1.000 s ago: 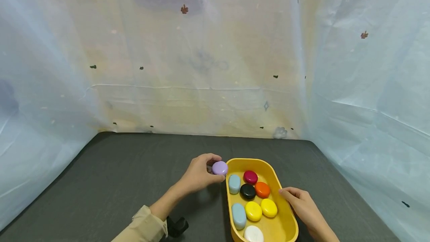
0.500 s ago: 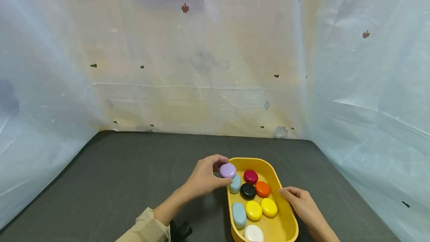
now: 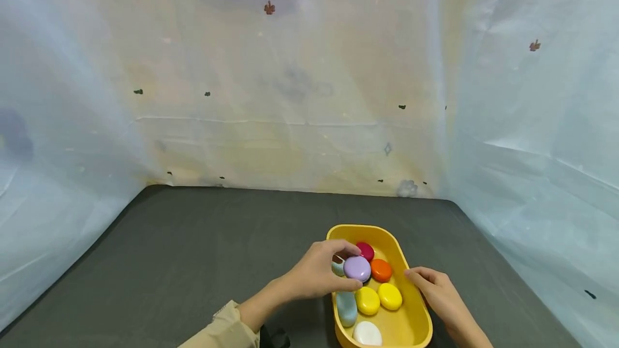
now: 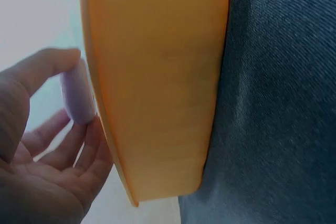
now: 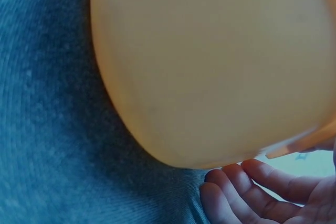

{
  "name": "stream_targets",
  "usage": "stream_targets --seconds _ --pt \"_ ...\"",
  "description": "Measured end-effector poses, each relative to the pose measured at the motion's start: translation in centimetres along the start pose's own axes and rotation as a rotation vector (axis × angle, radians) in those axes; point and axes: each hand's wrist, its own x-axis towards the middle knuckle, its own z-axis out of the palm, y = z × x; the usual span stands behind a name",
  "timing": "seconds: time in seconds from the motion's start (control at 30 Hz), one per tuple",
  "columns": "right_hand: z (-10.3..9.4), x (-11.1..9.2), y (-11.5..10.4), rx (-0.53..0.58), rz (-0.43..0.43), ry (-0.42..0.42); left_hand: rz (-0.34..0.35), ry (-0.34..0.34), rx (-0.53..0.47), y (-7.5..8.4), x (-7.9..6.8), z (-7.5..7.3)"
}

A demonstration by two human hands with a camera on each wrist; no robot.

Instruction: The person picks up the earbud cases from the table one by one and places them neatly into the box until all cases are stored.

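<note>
My left hand [image 3: 319, 274] pinches a smooth, round purple piece [image 3: 357, 269], like a toy pebble, between thumb and fingers. It holds the piece over the left side of a yellow tray [image 3: 410, 320], where it overlaps a black piece in the head view. From the left wrist, the purple piece [image 4: 79, 92] appears edge-on beside the tray's rim. My right hand [image 3: 441, 295] grips the tray's right rim, its fingers [image 5: 262, 169] against the outer wall. Inside lie a crimson piece [image 3: 366, 251], an orange one [image 3: 381, 270], two yellow ones [image 3: 367, 301] and a white one [image 3: 367, 333].
Two pale blue oblong pieces lie along the tray's left side; the nearer blue piece [image 3: 346, 309] shows more fully. A dark grey cloth surface [image 3: 217, 246] lies under the tray. Translucent patterned sheeting [image 3: 290, 95] hangs at the back and both sides.
My left hand has moved right and nearer, carrying the purple piece from beside the tray's left rim to over its inside. The right hand stays on the rim.
</note>
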Motion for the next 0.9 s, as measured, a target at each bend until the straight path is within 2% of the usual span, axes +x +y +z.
stream_targets --seconds 0.13,0.37,0.57,0.8,0.9 --pt "0.1 0.0 0.1 -0.008 -0.01 -0.002 0.056 -0.09 0.046 0.5 0.4 0.8" --pt "-0.4 -0.3 0.2 0.009 -0.042 0.003 0.126 -0.182 0.1 1.5 1.6 3.0" --pt "-0.6 -0.7 0.6 0.004 -0.007 -0.008 0.12 -0.261 0.127 1.5 1.9 4.8" --pt "-0.9 -0.6 0.5 0.004 -0.035 -0.005 0.119 -0.277 0.232 1.5 2.4 5.5" --pt "-0.9 -0.6 0.4 0.013 -0.044 -0.006 0.098 -0.29 0.223 1.6 2.5 5.4"
